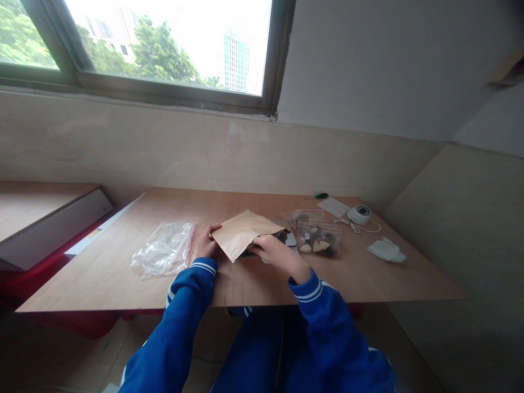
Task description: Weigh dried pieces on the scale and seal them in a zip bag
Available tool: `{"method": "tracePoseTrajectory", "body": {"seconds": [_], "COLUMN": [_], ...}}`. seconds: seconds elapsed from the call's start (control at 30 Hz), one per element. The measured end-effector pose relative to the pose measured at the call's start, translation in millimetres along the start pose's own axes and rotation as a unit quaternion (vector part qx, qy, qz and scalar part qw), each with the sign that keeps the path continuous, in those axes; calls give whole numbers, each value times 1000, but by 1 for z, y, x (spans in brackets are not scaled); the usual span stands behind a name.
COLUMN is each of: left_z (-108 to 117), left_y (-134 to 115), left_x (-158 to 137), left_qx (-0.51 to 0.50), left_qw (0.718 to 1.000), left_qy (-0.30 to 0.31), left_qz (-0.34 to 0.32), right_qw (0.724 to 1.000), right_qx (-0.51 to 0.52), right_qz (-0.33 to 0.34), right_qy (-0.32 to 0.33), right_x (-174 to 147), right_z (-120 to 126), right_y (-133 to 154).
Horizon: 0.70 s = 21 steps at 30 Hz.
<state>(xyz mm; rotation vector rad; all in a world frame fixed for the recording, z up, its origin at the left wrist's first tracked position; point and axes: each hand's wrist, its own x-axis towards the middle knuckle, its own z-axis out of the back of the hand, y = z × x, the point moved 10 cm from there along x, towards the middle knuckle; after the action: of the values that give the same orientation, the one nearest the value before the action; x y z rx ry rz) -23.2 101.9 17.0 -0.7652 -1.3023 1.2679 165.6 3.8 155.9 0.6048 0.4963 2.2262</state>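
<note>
A brown paper envelope [245, 232] lies tilted over the front middle of the wooden table [254, 286]. At its left corner my left hand [208, 242] grips the paper, with the fingertips partly over the edge. My right hand [275, 254] is closed at the envelope's lower right edge, fingers curled against the paper. Dark stuff and a whitish flat thing [291, 239] show from under the envelope on the right; what they are I cannot make out. Zip bags [318, 239] holding small mixed items sit just beyond my right hand.
A clear plastic bag [166, 248] lies at the left. Toward the back right are a white dome camera [359, 214] with a cable, a white card [333, 207] and a dark green object [322, 195]. Crumpled white tissue-like material [386, 249] rests at the right. A tiled wall [245, 153] borders the table.
</note>
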Motion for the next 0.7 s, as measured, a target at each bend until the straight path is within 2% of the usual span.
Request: {"method": "tracePoseTrajectory", "body": {"seconds": [0.13,0.23,0.3,0.4,0.47,0.57,0.63,0.7], "left_z": [-1,0,2,4,5,7,7,8], "left_y": [0,-4,-10,-16,-18,-19,-22,-23], "left_x": [-1,-2,-2,0,1,2,1,1], "left_qx": [9,13,23,52,71,85,90,96], "left_qw": [1000,1000,1000,999,997,996,996,995], "left_qy": [4,4,2,1,-1,-12,-15,-18], "left_qz": [5,11,7,-3,-5,-7,-16,-25], "right_qw": [993,980,964,919,887,845,821,807], "right_qx": [72,132,176,234,250,277,297,299], "right_qz": [19,5,-32,-110,-169,-243,-271,-275], "right_qy": [-88,-152,-198,-296,-350,-387,-406,-430], "right_x": [-14,-30,-45,-76,-97,-119,-127,-129], "right_z": [35,60,73,83,77,50,33,23], "right_y": [8,1,-20,-77,-122,-181,-207,-219]}}
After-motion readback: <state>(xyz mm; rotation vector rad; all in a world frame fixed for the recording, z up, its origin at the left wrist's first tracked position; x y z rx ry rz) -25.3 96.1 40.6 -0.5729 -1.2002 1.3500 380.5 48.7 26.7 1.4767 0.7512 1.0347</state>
